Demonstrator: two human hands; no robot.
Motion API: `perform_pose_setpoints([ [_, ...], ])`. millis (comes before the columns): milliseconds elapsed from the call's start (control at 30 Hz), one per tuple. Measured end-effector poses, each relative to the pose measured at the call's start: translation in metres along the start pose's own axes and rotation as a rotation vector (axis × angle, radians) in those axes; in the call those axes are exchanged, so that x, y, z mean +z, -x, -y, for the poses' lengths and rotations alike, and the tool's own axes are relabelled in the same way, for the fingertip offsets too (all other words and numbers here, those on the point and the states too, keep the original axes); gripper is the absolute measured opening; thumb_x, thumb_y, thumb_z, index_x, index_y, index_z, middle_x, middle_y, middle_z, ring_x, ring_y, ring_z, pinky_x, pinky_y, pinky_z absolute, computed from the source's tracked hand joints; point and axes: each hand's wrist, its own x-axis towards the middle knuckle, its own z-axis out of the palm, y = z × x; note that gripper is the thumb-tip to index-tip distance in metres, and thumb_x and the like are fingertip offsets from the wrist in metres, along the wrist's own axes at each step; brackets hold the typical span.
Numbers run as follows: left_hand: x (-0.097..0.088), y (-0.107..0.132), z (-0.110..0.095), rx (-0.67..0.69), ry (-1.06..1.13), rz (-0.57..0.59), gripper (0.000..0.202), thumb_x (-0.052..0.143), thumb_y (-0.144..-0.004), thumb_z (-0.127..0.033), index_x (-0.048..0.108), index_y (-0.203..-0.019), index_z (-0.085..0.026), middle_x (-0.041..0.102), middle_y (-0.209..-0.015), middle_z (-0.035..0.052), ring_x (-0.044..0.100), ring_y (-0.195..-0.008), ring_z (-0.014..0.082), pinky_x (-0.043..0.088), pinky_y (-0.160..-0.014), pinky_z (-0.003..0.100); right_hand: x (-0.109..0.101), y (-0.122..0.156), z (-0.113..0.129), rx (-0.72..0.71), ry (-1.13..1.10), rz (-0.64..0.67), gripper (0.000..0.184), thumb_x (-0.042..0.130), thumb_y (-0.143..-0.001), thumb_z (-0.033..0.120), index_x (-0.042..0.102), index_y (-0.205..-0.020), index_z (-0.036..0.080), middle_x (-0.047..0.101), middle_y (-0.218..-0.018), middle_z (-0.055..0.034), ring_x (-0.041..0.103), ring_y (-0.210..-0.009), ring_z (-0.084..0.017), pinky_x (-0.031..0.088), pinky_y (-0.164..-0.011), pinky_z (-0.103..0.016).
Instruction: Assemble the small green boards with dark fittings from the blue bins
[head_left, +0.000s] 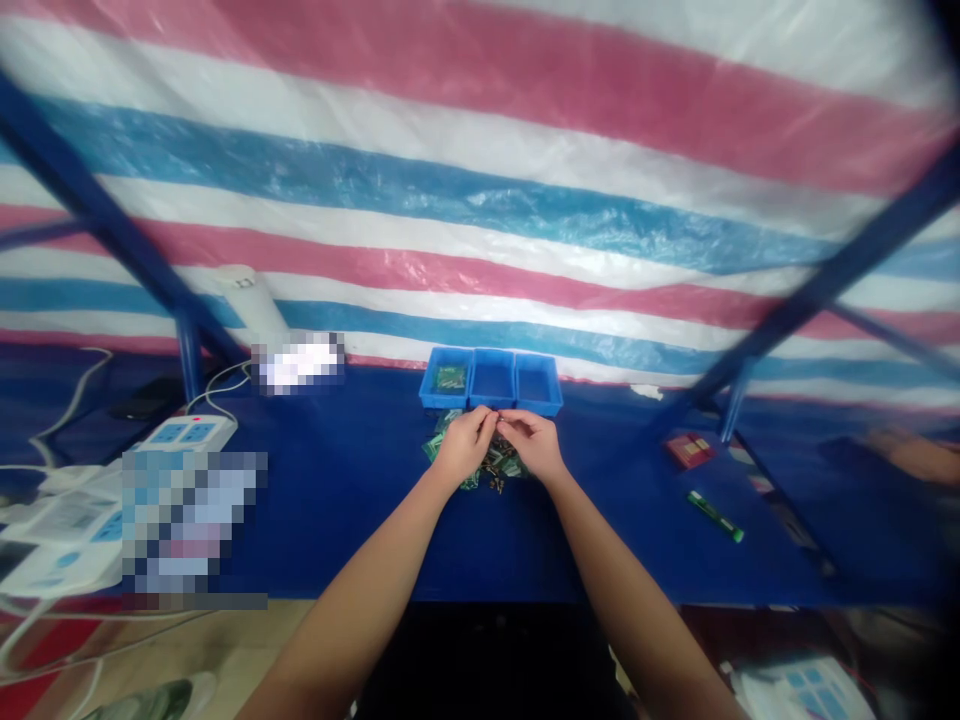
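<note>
My left hand (pixel 465 443) and my right hand (pixel 534 440) meet over the blue table, fingertips pinched together on a tiny part too small to name. Under them lies a heap of small green circuit boards (pixel 495 466). Just beyond stand three blue bins side by side: the left bin (pixel 446 379) has green boards in it, while the middle bin (pixel 493 380) and the right bin (pixel 538 384) look bare inside.
White power strips (pixel 187 432) and cables crowd the left of the table. A red box (pixel 689 449) and a green marker-like stick (pixel 716 516) lie to the right. Blue frame posts (pixel 187 350) rise at both sides, with a striped tarp behind.
</note>
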Motion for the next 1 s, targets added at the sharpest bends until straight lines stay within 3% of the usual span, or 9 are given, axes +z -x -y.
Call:
perform_pose_setpoints([
  [100,-0.0009,0.0002,-0.0009,0.003,0.004,-0.003,0.031,0.038,-0.098,-0.038,0.057,-0.081,-0.02,0.06,-0.069,-0.0012,0.057,-0.064,0.0125,0.042,-0.062,0.024,-0.0013,-0.0005,0.0009,0.001,0.016,-0.024,0.03,0.078,-0.069,0.037,0.074,-0.093,0.02,0.075,-0.09,-0.005,0.071,-0.078,-0.022,0.06,-0.079,-0.039],
  [300,0.0012,0.0014,-0.0011,0.005,0.055,-0.064,0.022,0.047,-0.095,-0.036,0.059,-0.106,-0.022,0.067,-0.086,0.0005,0.062,-0.074,0.0137,0.047,-0.069,0.025,-0.0033,-0.0021,0.0051,0.0,0.008,-0.057,0.029,0.077,-0.07,0.038,0.074,-0.093,0.02,0.075,-0.088,-0.0052,0.071,-0.076,-0.022,0.059,-0.08,-0.039],
  [433,0.0043,0.0008,0.0009,0.014,0.063,-0.06,0.02,0.044,-0.096,-0.033,0.06,-0.102,-0.022,0.068,-0.091,0.0015,0.063,-0.077,0.0136,0.046,-0.07,0.024,-0.0021,-0.0018,0.0048,0.001,0.012,-0.038,0.03,0.078,-0.069,0.037,0.074,-0.093,0.019,0.075,-0.088,-0.0053,0.072,-0.079,-0.022,0.059,-0.08,-0.038],
  [800,0.0017,0.0007,0.0016,-0.011,0.009,0.002,0.028,0.036,-0.099,-0.036,0.057,-0.09,-0.021,0.062,-0.073,-0.001,0.059,-0.066,0.013,0.043,-0.064,0.024,-0.0008,-0.0004,-0.0009,-0.028,0.034,0.002,0.03,0.078,-0.07,0.035,0.074,-0.094,0.019,0.075,-0.089,-0.0059,0.071,-0.078,-0.021,0.06,-0.077,-0.036],
  [1000,0.0026,0.0009,0.0008,0.009,0.044,-0.034,0.022,0.045,-0.096,-0.035,0.058,-0.109,-0.022,0.068,-0.088,0.0006,0.064,-0.076,0.0138,0.047,-0.069,0.025,-0.0037,-0.0012,0.006,-0.03,0.032,-0.043,0.029,0.076,-0.072,0.036,0.074,-0.095,0.018,0.076,-0.087,-0.0062,0.072,-0.075,-0.02,0.06,-0.077,-0.036],
])
